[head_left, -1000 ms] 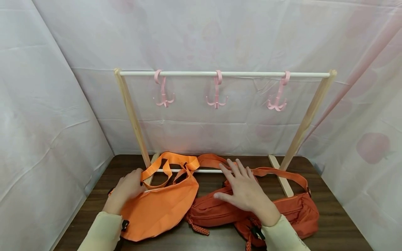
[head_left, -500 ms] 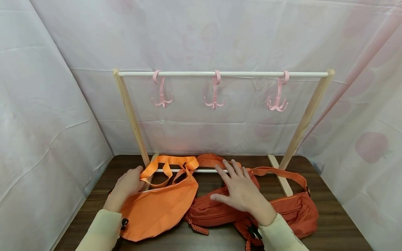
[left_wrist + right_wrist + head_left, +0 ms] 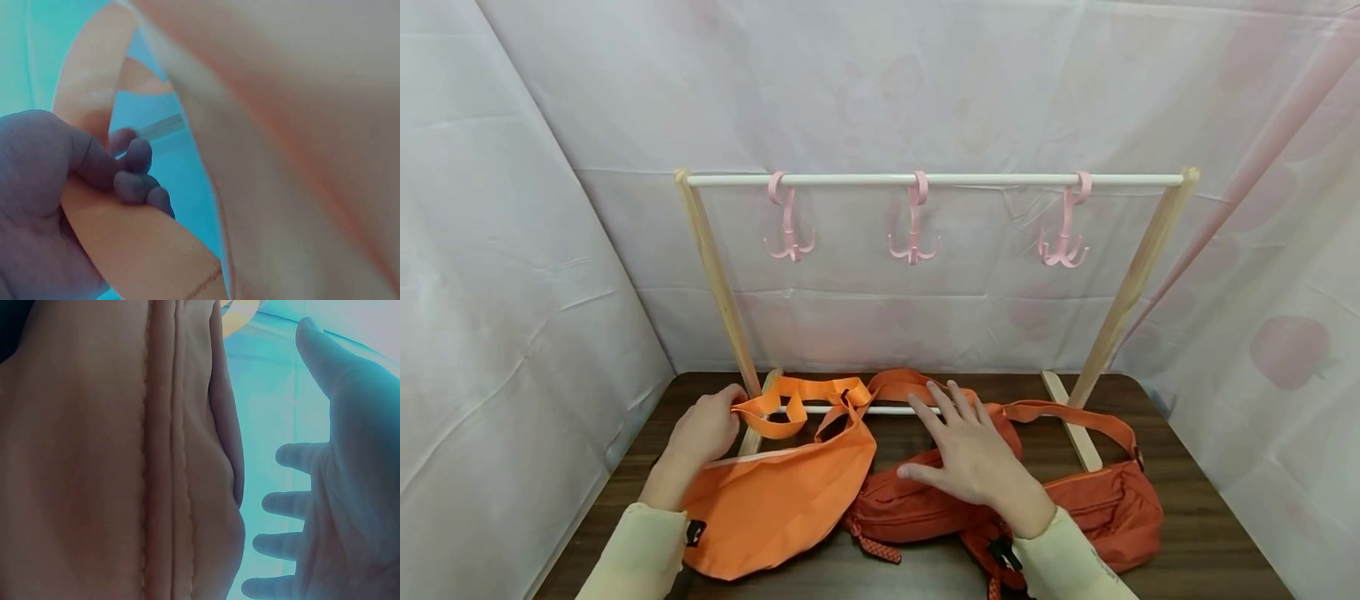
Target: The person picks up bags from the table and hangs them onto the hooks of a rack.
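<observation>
At the left of the table lies a bright orange waist bag (image 3: 778, 500) with its strap (image 3: 775, 427) looped behind it. My left hand (image 3: 703, 429) grips that strap near its left bend; in the left wrist view the thumb and curled fingers (image 3: 132, 186) close round the webbing. My right hand (image 3: 973, 458) is spread with straight fingers over a rust-red waist bag (image 3: 902, 500), overlapping it in the head view. In the right wrist view its fingers stand apart from the bag's fabric (image 3: 94, 456). A second rust-red bag (image 3: 1112, 508) lies at the right, partly under the right forearm.
Behind the bags stands a wooden-legged rack with a white top bar (image 3: 850, 179). Three pink hooks, at left (image 3: 790, 225), middle (image 3: 914, 225) and right (image 3: 1064, 225), hang from it. A lower white bar (image 3: 887, 409) runs just behind the bags. Pale curtains surround the dark wooden table (image 3: 1195, 517).
My left hand has shifted slightly up and left, drawing the orange strap a little with it. The right hand has moved slightly left. The red bags stay in place.
</observation>
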A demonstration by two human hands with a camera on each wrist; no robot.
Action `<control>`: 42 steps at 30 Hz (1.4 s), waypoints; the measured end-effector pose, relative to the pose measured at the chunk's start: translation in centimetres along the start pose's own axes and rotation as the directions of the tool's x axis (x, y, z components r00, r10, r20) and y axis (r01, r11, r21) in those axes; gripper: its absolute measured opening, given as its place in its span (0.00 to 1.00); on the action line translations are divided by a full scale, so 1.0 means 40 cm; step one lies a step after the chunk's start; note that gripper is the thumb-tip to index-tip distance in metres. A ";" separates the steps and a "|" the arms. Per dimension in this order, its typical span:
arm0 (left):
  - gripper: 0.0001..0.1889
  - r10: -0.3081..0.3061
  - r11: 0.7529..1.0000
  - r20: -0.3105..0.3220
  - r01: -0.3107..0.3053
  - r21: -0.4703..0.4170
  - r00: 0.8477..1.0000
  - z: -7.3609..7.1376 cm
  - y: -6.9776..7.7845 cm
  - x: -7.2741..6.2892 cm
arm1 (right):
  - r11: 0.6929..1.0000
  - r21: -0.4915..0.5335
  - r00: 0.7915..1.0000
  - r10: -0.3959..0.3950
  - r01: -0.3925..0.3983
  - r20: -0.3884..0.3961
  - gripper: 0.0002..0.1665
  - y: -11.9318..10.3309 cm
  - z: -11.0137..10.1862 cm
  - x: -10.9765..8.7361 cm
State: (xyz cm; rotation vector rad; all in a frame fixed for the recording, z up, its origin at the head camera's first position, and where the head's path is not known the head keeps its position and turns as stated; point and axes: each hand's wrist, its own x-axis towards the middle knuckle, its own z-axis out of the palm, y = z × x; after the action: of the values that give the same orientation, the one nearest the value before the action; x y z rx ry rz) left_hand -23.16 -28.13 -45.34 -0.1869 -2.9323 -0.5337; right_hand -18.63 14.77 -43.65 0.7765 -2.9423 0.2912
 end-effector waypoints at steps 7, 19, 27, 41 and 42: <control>0.08 -0.033 0.995 -0.123 0.044 0.088 0.992 -0.041 0.036 -0.019 | 1.000 0.009 1.000 -0.005 0.005 0.008 0.63 -0.013 -0.006 0.002; 0.09 -0.078 0.996 -0.436 0.048 -0.078 0.897 -0.089 0.088 -0.030 | 0.998 -0.023 0.999 -0.052 0.052 -0.003 0.63 -0.042 -0.014 0.027; 0.10 -0.003 0.993 -0.534 -0.062 -0.103 0.845 -0.128 0.135 -0.036 | 0.993 -0.034 0.994 -0.113 0.112 -0.011 0.64 -0.071 -0.033 0.069; 0.10 0.129 0.965 -0.657 -0.247 -0.089 0.742 -0.226 0.247 -0.047 | 0.968 -0.018 0.967 -0.251 0.251 -0.039 0.65 -0.131 -0.031 0.188; 0.11 0.133 0.962 -0.662 -0.257 -0.092 0.737 -0.232 0.255 -0.049 | 0.968 -0.010 0.967 -0.252 0.252 -0.040 0.66 -0.137 -0.027 0.198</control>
State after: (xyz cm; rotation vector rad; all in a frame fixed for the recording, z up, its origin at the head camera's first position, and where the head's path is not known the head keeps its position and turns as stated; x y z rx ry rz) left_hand -18.51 -22.18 -33.63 -0.2652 -2.1484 -0.6652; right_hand -22.76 6.53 -40.67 1.1160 -2.7634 0.2748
